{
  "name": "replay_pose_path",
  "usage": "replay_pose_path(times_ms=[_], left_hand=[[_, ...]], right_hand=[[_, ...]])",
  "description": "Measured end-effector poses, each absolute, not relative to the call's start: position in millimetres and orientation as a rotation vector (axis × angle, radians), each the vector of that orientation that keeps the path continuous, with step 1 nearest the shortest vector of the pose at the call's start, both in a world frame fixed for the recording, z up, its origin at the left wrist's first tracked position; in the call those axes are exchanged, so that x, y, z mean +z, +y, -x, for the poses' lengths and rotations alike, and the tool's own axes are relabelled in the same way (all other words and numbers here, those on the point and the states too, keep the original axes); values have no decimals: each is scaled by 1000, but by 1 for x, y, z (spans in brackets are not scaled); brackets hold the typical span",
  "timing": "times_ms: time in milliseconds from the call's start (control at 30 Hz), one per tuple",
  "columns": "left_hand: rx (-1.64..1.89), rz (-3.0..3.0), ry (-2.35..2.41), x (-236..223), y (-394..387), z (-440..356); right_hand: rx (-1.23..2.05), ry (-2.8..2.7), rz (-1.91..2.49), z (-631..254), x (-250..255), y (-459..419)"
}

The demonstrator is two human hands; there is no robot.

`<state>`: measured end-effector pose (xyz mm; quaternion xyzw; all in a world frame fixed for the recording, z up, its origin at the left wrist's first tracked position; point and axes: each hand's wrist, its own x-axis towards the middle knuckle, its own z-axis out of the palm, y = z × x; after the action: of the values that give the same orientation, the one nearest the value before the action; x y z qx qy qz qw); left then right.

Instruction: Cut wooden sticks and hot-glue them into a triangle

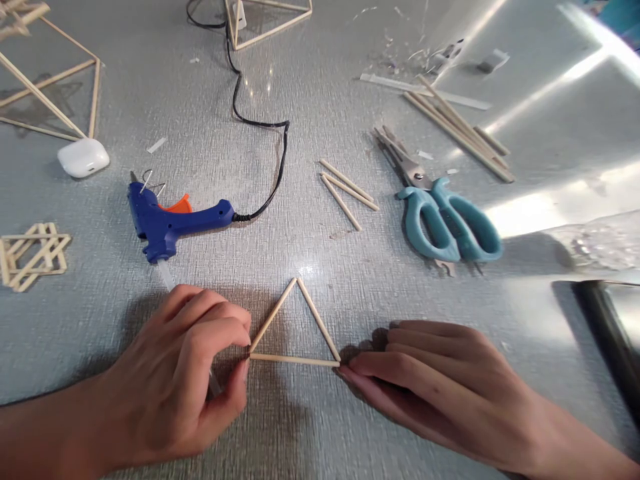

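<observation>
A small triangle of thin wooden sticks lies flat on the grey table, its tip pointing away from me. My left hand pinches the left corner between thumb and forefinger. At the right corner, the thumb and forefinger of my right hand are pressed together on the stick end. Beyond my left hand lies a blue glue gun with an orange trigger, a clear glue stick poking out of its back. Three loose short sticks rest past the triangle's tip.
Teal-handled scissors lie at right, below longer sticks. A black cord runs back from the glue gun. Stick frames and a woven stick star sit left, near a white earbud case. A dark-edged device lies far right.
</observation>
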<state>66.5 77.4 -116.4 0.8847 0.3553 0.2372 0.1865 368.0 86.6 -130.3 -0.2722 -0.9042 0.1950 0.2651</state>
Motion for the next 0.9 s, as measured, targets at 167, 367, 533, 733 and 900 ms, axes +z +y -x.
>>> replay_pose_path(times_ms=[167, 367, 533, 733, 900], left_hand=[[651, -2481, 1002, -116, 77, -67], [655, -2477, 1015, -116, 78, -68], [654, -2484, 1014, -117, 77, -67], [648, -2475, 1016, -117, 76, -67], [648, -2479, 1020, -117, 77, -67]], right_hand=[[529, -2441, 734, -367, -130, 87], [554, -2435, 723, -366, -130, 88], [553, -2436, 728, -366, -128, 87], [542, -2438, 727, -366, -127, 88], [539, -2446, 732, -366, -126, 88]])
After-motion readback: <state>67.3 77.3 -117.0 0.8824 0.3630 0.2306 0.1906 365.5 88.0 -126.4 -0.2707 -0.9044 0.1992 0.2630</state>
